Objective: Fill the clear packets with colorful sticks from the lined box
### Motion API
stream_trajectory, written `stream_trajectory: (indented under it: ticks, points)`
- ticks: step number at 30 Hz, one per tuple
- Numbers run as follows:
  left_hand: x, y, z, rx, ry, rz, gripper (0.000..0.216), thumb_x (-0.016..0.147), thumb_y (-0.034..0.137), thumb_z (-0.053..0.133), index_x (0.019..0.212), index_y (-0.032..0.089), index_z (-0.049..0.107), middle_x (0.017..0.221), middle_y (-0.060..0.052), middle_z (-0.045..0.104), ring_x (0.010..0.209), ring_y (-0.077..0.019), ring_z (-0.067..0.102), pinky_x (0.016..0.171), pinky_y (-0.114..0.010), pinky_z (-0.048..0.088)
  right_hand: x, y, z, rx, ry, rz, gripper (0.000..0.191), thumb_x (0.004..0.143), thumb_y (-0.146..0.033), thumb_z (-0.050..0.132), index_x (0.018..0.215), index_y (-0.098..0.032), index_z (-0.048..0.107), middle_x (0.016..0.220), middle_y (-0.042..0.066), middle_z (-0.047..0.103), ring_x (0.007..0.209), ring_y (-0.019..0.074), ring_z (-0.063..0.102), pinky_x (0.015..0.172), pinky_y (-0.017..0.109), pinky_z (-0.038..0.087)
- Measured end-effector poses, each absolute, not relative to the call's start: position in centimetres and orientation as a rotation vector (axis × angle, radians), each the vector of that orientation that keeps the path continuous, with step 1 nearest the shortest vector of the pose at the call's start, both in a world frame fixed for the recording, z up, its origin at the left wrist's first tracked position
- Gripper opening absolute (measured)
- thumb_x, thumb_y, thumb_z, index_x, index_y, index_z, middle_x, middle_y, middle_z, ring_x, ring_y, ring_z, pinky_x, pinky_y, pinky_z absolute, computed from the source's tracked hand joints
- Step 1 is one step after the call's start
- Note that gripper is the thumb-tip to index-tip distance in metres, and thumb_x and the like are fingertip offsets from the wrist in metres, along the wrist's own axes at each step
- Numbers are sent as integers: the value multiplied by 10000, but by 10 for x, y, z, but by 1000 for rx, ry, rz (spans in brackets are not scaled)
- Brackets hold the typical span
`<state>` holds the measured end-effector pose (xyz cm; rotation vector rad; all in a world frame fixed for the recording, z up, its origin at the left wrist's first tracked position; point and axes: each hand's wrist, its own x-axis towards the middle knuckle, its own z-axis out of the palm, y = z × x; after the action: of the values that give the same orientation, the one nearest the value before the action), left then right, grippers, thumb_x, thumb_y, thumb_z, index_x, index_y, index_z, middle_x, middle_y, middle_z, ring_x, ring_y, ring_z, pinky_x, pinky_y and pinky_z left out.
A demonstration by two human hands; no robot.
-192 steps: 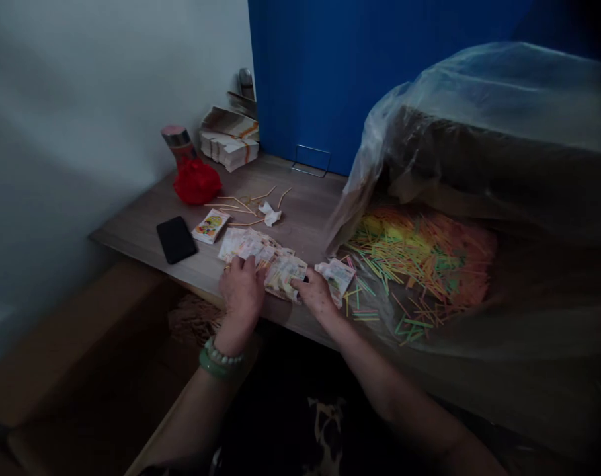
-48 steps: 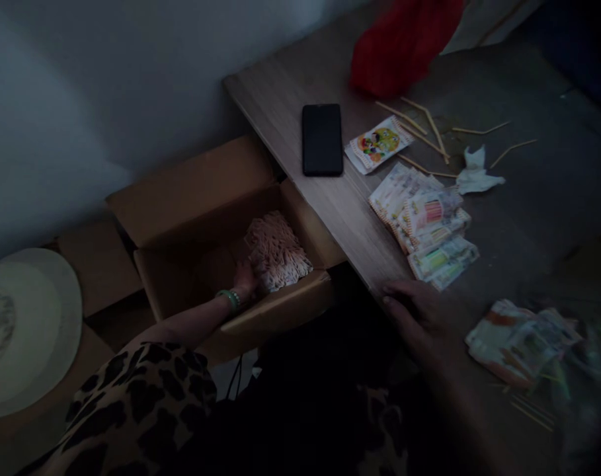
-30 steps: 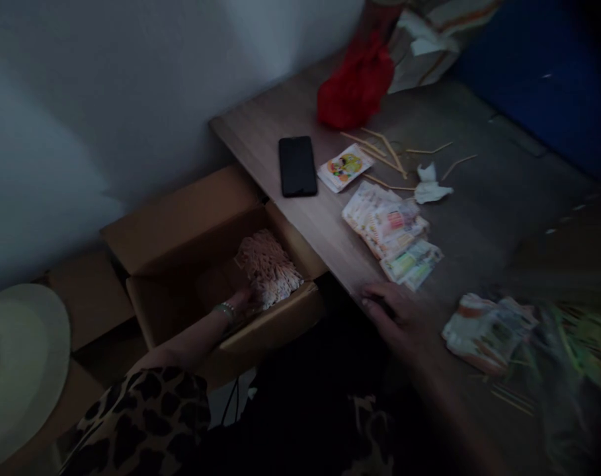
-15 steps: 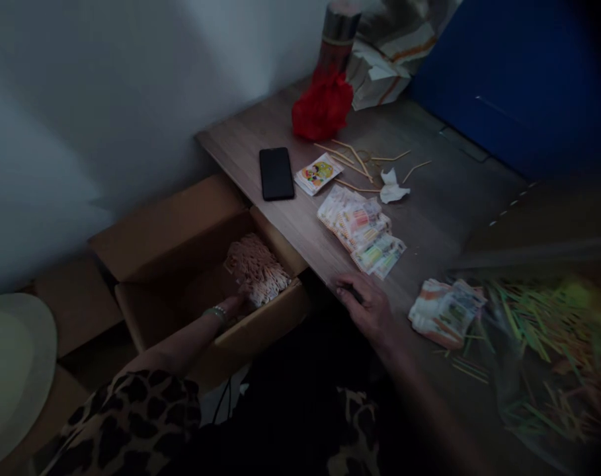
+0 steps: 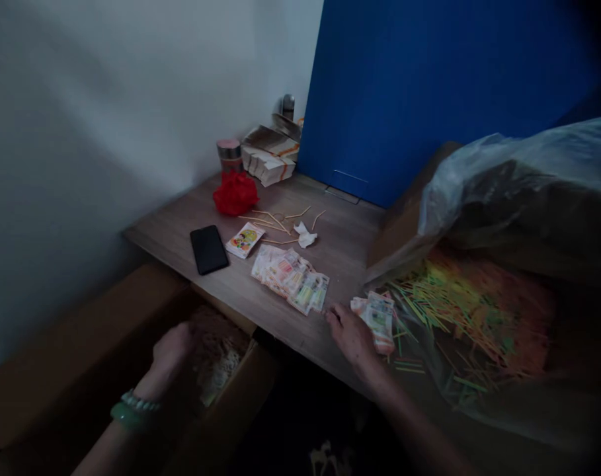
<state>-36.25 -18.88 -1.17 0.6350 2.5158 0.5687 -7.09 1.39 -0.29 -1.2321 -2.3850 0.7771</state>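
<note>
My left hand (image 5: 172,347), with a beaded bracelet and a green bangle at the wrist, is over the open cardboard box (image 5: 258,367). Its fingers are turned away and blurred, so their grip does not show. Beside it in the box lies a dense stack of small packets (image 5: 221,354). My right hand (image 5: 350,334) rests at the table's front edge, fingers loosely stretched and nothing visible in them. Just ahead of its fingertips is a fanned pile of printed packets (image 5: 293,277). Against its right side sits a smaller bundle of packets (image 5: 379,320).
A phone (image 5: 209,249), a printed card stack (image 5: 245,239), loose straws (image 5: 275,221), crumpled tissue (image 5: 305,235) and a red bag (image 5: 235,193) lie on the table (image 5: 156,228). At right, a plastic-lined carton holds many coloured straws (image 5: 473,311). A blue panel (image 5: 429,86) stands behind.
The view has swung to the right, showing more of the straw carton. My left hand has lifted from beside the packet stack in the box. My right hand is now closer to the smaller bundle.
</note>
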Motion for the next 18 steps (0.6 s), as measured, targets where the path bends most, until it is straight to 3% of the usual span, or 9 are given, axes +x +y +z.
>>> stream_trajectory:
  ticks: [2, 5, 11, 14, 18]
  points:
    - [-361, -160, 5, 735, 2620, 459, 337, 907, 473, 528, 893, 193, 716, 921, -137, 709, 970, -366, 659, 758, -416, 480, -83, 25, 3, -1369, -2487, 686, 331, 950, -395, 435, 760, -217, 640, 746, 102, 702, 699, 236, 666, 631, 336, 484]
    - [-350, -99, 21, 1059, 2555, 439, 411, 972, 454, 372, 1031, 201, 691, 1088, -149, 690, 1051, -311, 628, 824, -361, 455, -114, 35, 21, -1609, -2571, 710, 403, 959, -482, 419, 893, -186, 685, 887, 169, 733, 850, 290, 708, 719, 380, 515]
    - [-346, -14, 18, 988, 2507, 517, 520, 938, 554, 424, 995, 107, 682, 1105, -235, 666, 1072, -355, 627, 843, -385, 458, -155, 41, 51, -1819, -2630, 930, 554, 948, -537, 396, 1225, -119, 631, 1220, 195, 681, 1159, 340, 640, 931, 421, 496]
    - [-351, -5, 16, 953, 2425, 580, 462, 841, 587, 585, 828, 135, 675, 913, -176, 705, 923, -324, 667, 722, -345, 472, -158, 44, 49, -1799, -2587, 986, 543, 936, -525, 444, 1283, -134, 589, 1292, 180, 647, 1201, 331, 613, 959, 408, 481]
    - [-345, -11, 15, 859, 2247, 817, 388, 620, 452, 829, 758, 167, 605, 723, -68, 672, 731, -246, 651, 556, -278, 443, -155, 44, 39, -1744, -2515, 1049, 496, 909, -497, 509, 1263, -157, 580, 1299, 169, 632, 1207, 321, 599, 950, 396, 473]
